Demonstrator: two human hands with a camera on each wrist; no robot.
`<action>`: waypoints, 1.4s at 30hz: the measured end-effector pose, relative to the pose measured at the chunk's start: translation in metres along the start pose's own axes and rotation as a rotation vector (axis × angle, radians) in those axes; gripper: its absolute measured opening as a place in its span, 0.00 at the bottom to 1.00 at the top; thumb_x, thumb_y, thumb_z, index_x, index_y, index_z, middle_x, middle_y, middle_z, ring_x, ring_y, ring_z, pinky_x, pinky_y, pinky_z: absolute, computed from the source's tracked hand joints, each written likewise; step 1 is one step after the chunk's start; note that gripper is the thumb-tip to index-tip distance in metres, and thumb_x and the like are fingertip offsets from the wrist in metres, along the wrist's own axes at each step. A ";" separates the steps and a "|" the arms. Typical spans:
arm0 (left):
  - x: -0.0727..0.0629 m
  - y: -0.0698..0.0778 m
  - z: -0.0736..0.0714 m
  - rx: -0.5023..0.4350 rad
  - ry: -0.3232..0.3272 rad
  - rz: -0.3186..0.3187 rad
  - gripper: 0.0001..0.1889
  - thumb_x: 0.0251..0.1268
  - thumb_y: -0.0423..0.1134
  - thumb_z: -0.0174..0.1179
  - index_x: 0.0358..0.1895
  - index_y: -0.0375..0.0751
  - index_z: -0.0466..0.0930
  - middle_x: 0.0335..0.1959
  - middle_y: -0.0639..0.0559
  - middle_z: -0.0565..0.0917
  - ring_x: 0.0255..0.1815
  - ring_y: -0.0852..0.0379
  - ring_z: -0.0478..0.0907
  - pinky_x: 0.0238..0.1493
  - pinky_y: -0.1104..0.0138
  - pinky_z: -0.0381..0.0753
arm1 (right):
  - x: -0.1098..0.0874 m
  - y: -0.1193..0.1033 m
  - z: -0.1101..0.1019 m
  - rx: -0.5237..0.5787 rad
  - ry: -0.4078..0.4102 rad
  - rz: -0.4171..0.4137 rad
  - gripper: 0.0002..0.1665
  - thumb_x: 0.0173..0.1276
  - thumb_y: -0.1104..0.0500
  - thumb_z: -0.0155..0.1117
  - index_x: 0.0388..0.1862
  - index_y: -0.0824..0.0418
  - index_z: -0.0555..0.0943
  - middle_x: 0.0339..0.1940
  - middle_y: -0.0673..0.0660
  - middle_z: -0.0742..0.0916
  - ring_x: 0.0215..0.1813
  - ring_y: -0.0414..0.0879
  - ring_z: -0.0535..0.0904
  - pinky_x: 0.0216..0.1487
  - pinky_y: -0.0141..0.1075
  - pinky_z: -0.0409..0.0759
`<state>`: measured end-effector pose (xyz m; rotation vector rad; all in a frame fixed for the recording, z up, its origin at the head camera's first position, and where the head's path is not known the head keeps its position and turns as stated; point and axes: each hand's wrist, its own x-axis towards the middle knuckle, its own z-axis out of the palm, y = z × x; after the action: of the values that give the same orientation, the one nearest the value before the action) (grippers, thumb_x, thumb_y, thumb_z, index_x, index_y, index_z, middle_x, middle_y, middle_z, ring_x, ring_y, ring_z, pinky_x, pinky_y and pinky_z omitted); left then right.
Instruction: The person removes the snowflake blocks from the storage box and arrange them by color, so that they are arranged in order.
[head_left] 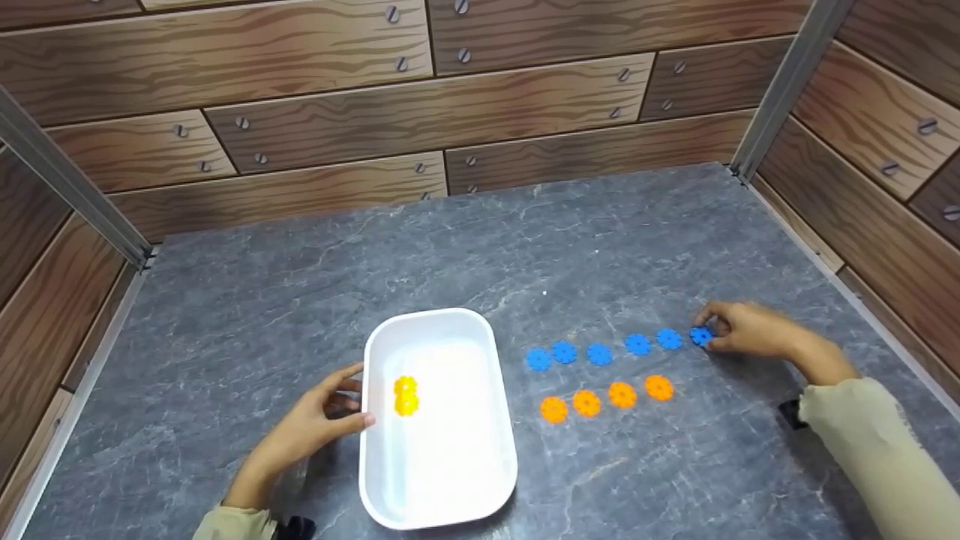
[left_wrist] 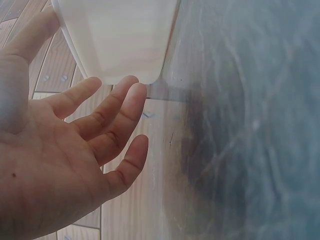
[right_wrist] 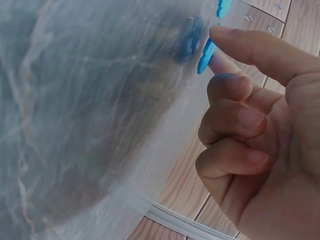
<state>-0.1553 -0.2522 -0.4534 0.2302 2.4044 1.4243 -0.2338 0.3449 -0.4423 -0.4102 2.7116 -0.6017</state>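
On the left, a white rectangular tray (head_left: pixel 439 517) holds a few yellow notched discs (head_left: pixel 406 396), bunched together against its left side. My left hand (head_left: pixel 319 416) holds the tray's left edge, thumb over the rim and fingers along the outer wall; in the left wrist view the fingers (left_wrist: pixel 112 117) are loosely bent. Between thumb and index finger, my right hand (head_left: pixel 757 330) pinches a blue notched disc (head_left: pixel 700 335) at the right end of a row of blue discs (head_left: pixel 599 354). The right wrist view shows that disc (right_wrist: pixel 205 57) tilted edge-on, its other fingers curled.
Nearer than the blue row lies a row of several orange notched discs (head_left: pixel 586 403), right of the tray. Everything stands on a grey marbled tabletop (head_left: pixel 315 277). Wood-patterned walls (head_left: pixel 337 112) enclose the back and both sides, with metal posts (head_left: pixel 787 90) at the corners.
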 end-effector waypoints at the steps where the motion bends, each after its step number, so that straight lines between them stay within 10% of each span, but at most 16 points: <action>1: 0.000 0.000 0.000 -0.001 -0.001 0.004 0.43 0.58 0.46 0.68 0.74 0.37 0.57 0.61 0.36 0.73 0.50 0.50 0.75 0.52 0.58 0.76 | 0.000 0.000 0.000 0.003 -0.001 0.001 0.19 0.61 0.61 0.66 0.50 0.67 0.77 0.24 0.51 0.77 0.25 0.41 0.68 0.27 0.33 0.66; 42: 0.001 -0.003 0.000 -0.008 -0.006 0.022 0.42 0.58 0.44 0.67 0.74 0.37 0.57 0.60 0.36 0.73 0.49 0.51 0.74 0.52 0.60 0.75 | -0.024 -0.009 -0.027 0.168 0.146 0.006 0.27 0.66 0.56 0.65 0.60 0.66 0.72 0.29 0.54 0.76 0.22 0.37 0.65 0.25 0.33 0.68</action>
<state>-0.1559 -0.2533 -0.4558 0.2592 2.3985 1.4402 -0.2205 0.3551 -0.4095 -0.3261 2.7685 -0.8814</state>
